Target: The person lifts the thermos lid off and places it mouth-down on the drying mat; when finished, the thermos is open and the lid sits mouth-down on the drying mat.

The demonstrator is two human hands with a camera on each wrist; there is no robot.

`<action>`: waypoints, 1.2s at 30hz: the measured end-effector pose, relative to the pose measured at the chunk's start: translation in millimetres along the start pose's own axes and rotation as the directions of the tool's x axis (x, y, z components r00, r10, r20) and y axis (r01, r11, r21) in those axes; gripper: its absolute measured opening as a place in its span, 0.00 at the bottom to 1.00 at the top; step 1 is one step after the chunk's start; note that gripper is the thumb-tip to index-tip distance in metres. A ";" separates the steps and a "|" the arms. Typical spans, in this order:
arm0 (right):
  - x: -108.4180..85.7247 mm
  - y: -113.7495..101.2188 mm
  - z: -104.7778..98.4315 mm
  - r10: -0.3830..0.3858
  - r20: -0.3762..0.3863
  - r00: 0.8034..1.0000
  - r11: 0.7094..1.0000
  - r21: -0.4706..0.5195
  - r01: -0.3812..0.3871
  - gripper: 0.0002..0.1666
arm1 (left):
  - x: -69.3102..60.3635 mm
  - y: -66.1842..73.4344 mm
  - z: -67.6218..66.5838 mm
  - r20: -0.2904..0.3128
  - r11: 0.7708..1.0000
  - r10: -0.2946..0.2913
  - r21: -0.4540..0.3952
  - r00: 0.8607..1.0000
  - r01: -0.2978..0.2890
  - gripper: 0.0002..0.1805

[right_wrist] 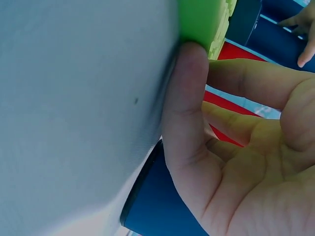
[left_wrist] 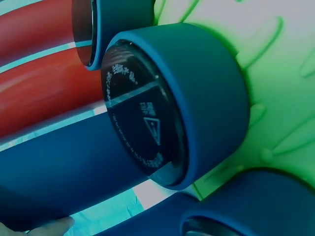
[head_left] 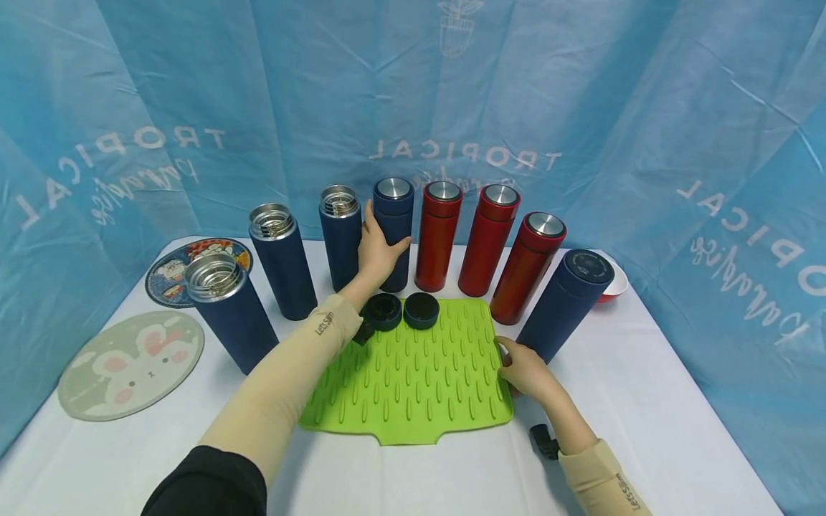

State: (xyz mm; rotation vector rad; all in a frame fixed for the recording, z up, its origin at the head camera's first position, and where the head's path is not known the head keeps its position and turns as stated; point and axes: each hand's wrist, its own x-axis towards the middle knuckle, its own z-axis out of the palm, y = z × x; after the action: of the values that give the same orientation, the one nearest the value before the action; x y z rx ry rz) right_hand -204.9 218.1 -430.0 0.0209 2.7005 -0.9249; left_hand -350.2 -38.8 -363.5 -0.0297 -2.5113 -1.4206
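My left hand [head_left: 377, 251] grips a blue thermos [head_left: 395, 204] with a silver top, fingers along its left side and thumb across the front. In the left wrist view only fingertips [left_wrist: 51, 227] show, against a blue bottle. My right hand [head_left: 525, 369] pinches the right edge of a green ridged mat [head_left: 413, 380]; the right wrist view has a finger [right_wrist: 189, 88] touching that edge. Two short dark-blue caps [head_left: 421, 311] sit on the mat's back edge. Up close, one cap [left_wrist: 216, 98] has a black face with white print.
Three blue thermoses [head_left: 287, 269] without lids stand left. Three red ones [head_left: 439, 244] stand behind and right of the mat. A blue thermos [head_left: 564, 304] with a dark printed top is beside my right hand. A rabbit placemat [head_left: 138, 365], patterned mat [head_left: 174, 276] and bowl [head_left: 616, 283] lie outward.
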 end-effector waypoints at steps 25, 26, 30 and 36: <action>-1.4 -1.7 -0.8 0.019 0.024 1.000 1.000 0.024 -0.020 0.35 | -35.7 24.4 -40.4 -0.162 0.879 0.447 -0.102 0.880 -0.466 0.42; -1.2 -1.4 -0.7 0.018 0.026 1.000 1.000 0.024 -0.018 0.35 | -38.2 24.6 -43.4 -0.165 0.865 0.464 -0.125 0.870 -0.485 0.41; -1.2 -1.5 -1.0 0.008 0.021 1.000 1.000 0.017 -0.008 0.35 | -48.1 24.5 -52.8 -0.140 0.852 0.458 -0.211 0.878 -0.478 0.40; -0.9 -0.7 -0.8 0.003 0.021 1.000 1.000 0.020 -0.004 0.35 | -62.3 21.8 -59.9 -0.036 0.882 0.393 -0.267 0.919 -0.388 0.43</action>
State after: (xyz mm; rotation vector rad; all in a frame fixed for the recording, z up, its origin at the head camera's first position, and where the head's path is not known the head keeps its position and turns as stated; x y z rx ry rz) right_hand -204.3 218.1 -428.8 0.0198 2.6715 -0.9455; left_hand -274.3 -71.4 -330.2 -0.5711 -2.1389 -1.5680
